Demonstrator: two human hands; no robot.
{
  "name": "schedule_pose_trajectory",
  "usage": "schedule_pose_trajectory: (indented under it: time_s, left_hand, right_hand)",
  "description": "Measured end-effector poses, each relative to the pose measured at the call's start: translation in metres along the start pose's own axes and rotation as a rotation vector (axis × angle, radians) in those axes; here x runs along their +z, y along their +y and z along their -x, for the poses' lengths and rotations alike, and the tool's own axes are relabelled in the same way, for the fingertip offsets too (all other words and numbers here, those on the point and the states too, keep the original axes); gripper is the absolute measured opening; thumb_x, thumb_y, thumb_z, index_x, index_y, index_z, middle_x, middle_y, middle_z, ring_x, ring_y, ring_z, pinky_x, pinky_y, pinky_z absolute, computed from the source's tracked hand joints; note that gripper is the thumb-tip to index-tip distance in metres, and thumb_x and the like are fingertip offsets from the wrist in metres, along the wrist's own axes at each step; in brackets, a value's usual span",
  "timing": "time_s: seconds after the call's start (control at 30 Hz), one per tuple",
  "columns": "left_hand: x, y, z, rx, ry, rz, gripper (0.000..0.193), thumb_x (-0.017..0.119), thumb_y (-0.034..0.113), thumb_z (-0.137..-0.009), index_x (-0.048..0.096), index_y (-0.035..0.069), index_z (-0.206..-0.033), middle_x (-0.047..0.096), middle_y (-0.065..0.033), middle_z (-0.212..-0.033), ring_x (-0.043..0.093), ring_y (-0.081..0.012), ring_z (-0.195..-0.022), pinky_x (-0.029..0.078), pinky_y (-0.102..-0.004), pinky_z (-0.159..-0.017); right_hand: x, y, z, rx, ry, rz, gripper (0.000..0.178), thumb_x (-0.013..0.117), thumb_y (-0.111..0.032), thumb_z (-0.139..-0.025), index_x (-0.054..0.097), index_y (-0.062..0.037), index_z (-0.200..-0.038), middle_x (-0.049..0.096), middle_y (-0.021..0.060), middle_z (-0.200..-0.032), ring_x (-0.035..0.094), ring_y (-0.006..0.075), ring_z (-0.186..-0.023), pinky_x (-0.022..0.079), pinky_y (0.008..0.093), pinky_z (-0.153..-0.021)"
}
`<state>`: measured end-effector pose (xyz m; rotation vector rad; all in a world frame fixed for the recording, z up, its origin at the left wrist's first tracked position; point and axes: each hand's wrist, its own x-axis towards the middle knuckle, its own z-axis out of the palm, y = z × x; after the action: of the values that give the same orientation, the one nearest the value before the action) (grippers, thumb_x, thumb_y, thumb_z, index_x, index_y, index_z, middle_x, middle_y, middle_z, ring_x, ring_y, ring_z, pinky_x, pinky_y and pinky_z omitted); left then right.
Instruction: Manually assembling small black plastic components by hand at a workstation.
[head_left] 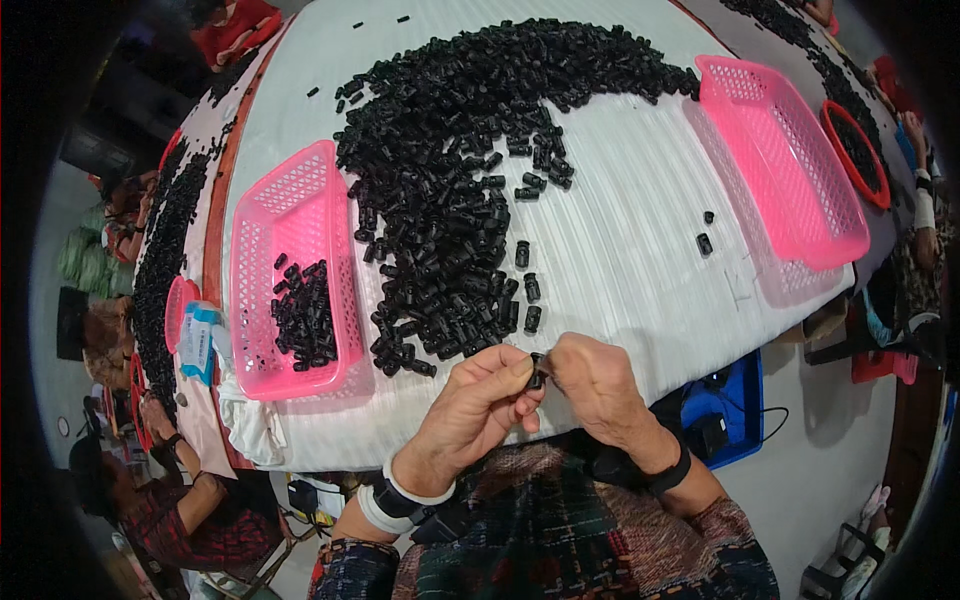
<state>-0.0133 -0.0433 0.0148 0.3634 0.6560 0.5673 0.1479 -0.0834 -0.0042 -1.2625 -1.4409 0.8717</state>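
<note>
Left grip (478,405) closed on one small black piece (537,376), thumb and fingers pinching it over the near edge of the counter (620,240). Right grip (598,388) is curled against that piece at its 3 o'clock; it's blurred, so from my feed I can't tell whether it pinches anything.

Clock read from the pinched piece. Big heap of black pieces (440,240) at 11 o'clock, curving past 12 farther up. Three loose black pieces (532,287) in a rough column at 12, just beside the heap. Left pink basket (305,228) at 10, with a small batch of black pieces (305,318) inside. Right pink basket (775,160) between 1 and 2, tilted in my fisheye view; two stray black pieces (705,243) sit on the white covering nearer me that way. White cloth (252,428) bunched at 9, by the counter's corner.

Off the counter: blue bin (740,400) at 3, lower down, cable and dark items in it. Round red basket (855,155) at 2, holding dark pieces. Co-worker (200,520) in a checked top between 8 and 9, well apart.
</note>
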Motion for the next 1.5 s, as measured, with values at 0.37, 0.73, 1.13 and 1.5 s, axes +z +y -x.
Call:
schedule_pose_trajectory:
  time_s: [0.37,0.73,1.13,1.5]
  left_hand:
    - [0.001,-0.003,0.009,0.088,-0.002,0.002,0.013,0.052,0.012,-0.089,0.057,0.000,-0.092,0.060,-0.0085,-0.076,0.059,-0.0144,-0.063,0.050,-0.0249,-0.055]
    - [0.000,-0.006,0.016,0.155,-0.044,0.015,0.013,0.051,0.009,-0.089,0.058,-0.001,-0.092,0.061,-0.0099,-0.075,0.060,-0.0151,-0.064,0.051,-0.0242,-0.056]
    - [-0.003,-0.008,0.019,0.160,-0.072,-0.002,0.010,0.053,0.010,-0.088,0.056,0.001,-0.092,0.062,-0.0104,-0.080,0.061,-0.0166,-0.062,0.052,-0.0243,-0.055]
    - [-0.002,-0.003,0.028,0.102,-0.079,-0.050,0.013,0.055,0.010,-0.087,0.057,-0.002,-0.090,0.060,-0.0097,-0.077,0.057,-0.0110,-0.063,0.053,-0.0267,-0.056]
  right_hand:
    - [0.007,-0.014,0.003,-0.573,0.269,0.384,0.041,0.075,-0.018,-0.063,0.061,-0.0012,-0.098,0.055,0.0078,-0.079,0.053,0.0178,-0.058,0.037,0.0287,-0.047]
    - [0.013,-0.021,0.009,-0.648,0.293,0.451,0.030,0.073,-0.008,-0.065,0.063,-0.0010,-0.092,0.056,0.0023,-0.066,0.049,0.0133,-0.048,0.031,0.0267,-0.044]
    - [0.015,-0.025,0.011,-0.663,0.297,0.393,0.024,0.073,-0.010,-0.066,0.062,0.0006,-0.085,0.055,0.0031,-0.065,0.050,0.0139,-0.051,0.031,0.0270,-0.044]
    - [-0.001,-0.035,0.003,-0.294,0.026,0.011,0.021,0.055,-0.021,-0.086,0.055,-0.0023,-0.075,0.051,0.0078,-0.064,0.052,0.0230,-0.054,0.038,0.0307,-0.046]
